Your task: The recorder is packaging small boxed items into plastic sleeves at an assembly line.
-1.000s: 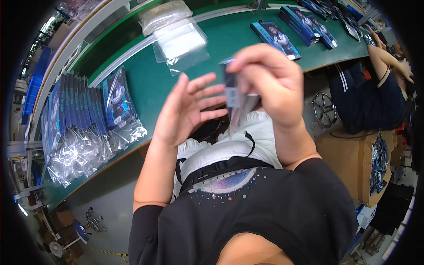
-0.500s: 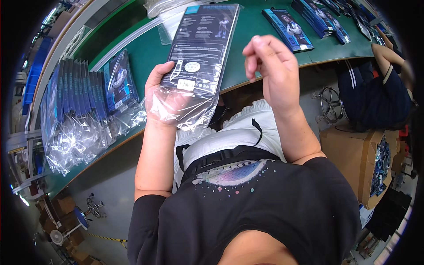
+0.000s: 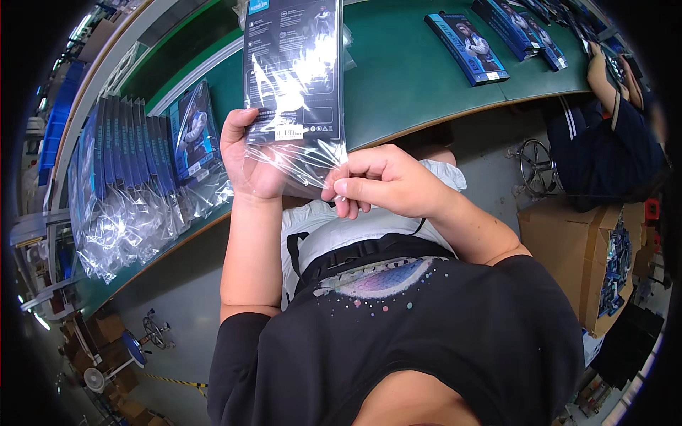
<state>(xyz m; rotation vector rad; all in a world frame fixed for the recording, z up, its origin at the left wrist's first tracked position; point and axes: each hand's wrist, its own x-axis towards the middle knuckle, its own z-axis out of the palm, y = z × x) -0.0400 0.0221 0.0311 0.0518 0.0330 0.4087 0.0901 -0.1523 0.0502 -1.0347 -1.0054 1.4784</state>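
A flat black box with a blue corner sits inside a clear plastic bag, held up above the bench edge. My left hand grips it from the left near its lower end, thumb on the front and the other fingers behind, out of sight. At the bag's loose lower end, my right hand pinches the clear film between thumb and fingers. The box's printed face is toward me, with light glaring off the film.
Bagged blue boxes stand in a row on the green bench at left. Another blue box lies farther right, near more boxes. A cardboard carton stands at right, below a co-worker in dark clothes.
My right hand has come down and left from the air and now pinches the bag's loose end. The bagged box has shifted slightly left and up and sits more upright.
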